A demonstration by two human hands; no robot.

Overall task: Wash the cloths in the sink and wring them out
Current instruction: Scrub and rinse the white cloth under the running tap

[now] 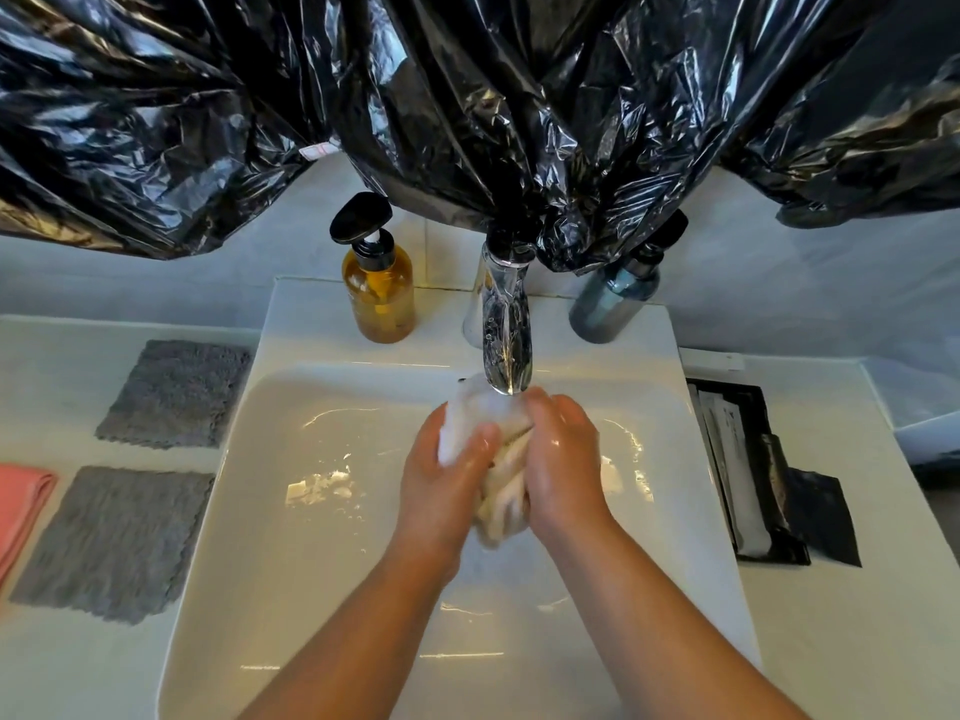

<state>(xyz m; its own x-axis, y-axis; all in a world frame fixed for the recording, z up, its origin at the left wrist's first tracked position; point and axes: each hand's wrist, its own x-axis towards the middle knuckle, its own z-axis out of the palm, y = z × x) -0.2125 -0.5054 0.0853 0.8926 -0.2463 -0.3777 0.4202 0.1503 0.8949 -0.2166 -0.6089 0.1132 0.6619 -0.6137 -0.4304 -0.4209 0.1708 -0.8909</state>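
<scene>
Cloth, white: gripped by left hand and right hand under tap, over sink. Washing underway. Pending on desk: 2 grey cloths, 1 pink cloth.

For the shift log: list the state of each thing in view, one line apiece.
white cloth: bunched, wet, held below the spout
left hand: grips the white cloth
right hand: grips the white cloth
faucet: flow cannot be told
sink: wet, foam specks
amber pump bottle: upright
grey bottle: upright, top partly hidden
far grey cloth: flat on the counter
near grey cloth: flat on the counter
pink cloth: folded
</scene>
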